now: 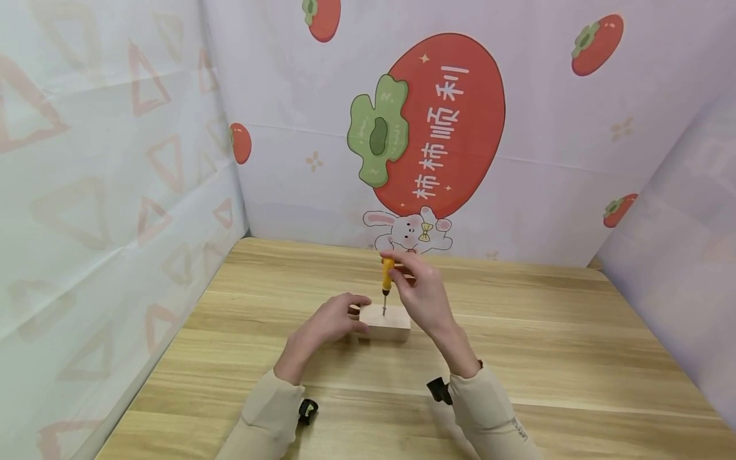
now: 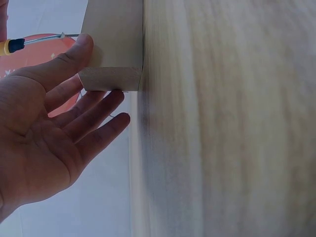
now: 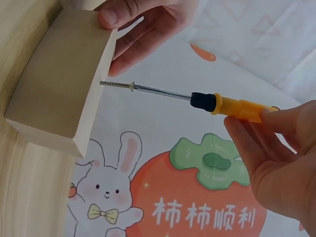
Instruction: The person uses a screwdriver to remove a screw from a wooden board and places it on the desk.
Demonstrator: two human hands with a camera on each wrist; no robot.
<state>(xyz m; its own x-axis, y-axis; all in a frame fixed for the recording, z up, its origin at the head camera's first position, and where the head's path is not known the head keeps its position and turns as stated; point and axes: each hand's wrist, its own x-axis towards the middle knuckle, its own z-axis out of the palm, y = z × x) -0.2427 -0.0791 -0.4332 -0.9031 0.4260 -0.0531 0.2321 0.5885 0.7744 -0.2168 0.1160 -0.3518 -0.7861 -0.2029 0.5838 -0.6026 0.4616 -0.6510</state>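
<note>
A pale wooden block lies on the table, long side toward me. From its top face stands a screw, most of its thread showing. A screwdriver with a yellow handle and black collar stands upright, its tip at the screw head. My right hand grips the handle between thumb and fingers near its upper end. At the block's left end my left hand pinches it, thumb on the near side and fingers on the far side; in the left wrist view the lower fingers stay loosely spread.
The wood-grain table stretches out on both sides of the block. Behind it hangs a printed cloth with persimmons and a rabbit; another cloth walls the left side. Dark straps sit at the wrists.
</note>
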